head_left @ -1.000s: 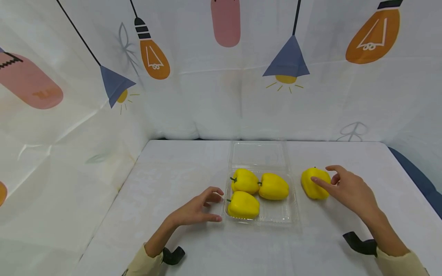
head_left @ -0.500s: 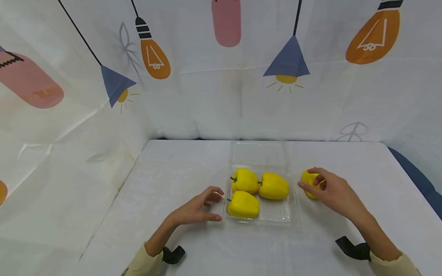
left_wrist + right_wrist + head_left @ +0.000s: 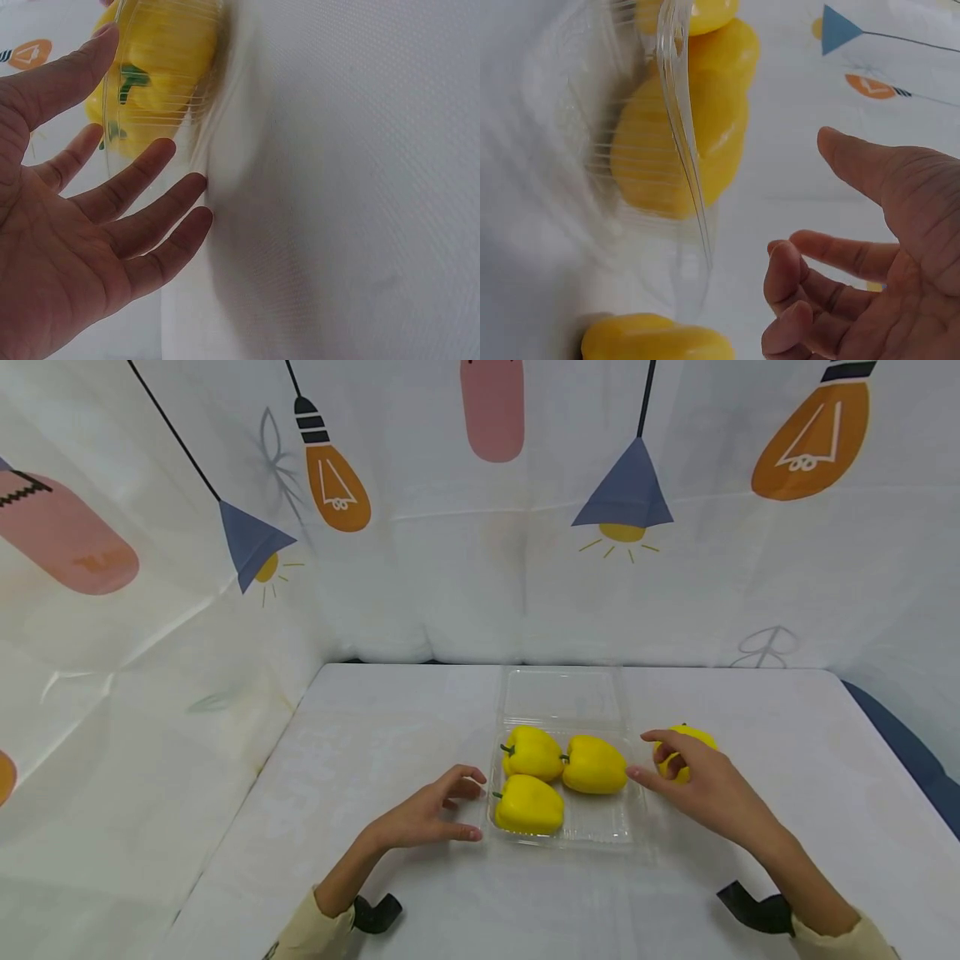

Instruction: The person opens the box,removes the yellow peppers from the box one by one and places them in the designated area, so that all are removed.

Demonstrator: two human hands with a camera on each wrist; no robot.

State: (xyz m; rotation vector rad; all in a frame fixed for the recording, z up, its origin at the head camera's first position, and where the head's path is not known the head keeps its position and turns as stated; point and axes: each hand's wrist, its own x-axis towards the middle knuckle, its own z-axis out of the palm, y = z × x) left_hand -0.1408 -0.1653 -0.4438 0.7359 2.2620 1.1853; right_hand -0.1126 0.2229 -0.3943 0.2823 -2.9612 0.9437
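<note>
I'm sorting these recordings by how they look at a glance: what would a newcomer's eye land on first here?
Probably the three bright yellow peppers together in the open clear container on the white table. Next comes a fourth yellow pepper outside it, to the right, partly hidden behind the right hand. Above, orange bulbs and blue lamps printed on the pale backdrop also stand out.

Thin, clear, glossy plastic here, finely ribbed: that's the container point(image 3: 600, 820). Inside it, smooth peppers point(image 3: 529, 807) with a waxy shine; to its right, another pepper point(image 3: 656, 340), just as smooth. Beneath it, a matt tabletop point(image 3: 405, 718), fine-grained; behind it, a creased sheet point(image 3: 450, 589), faintly glossy.
</note>
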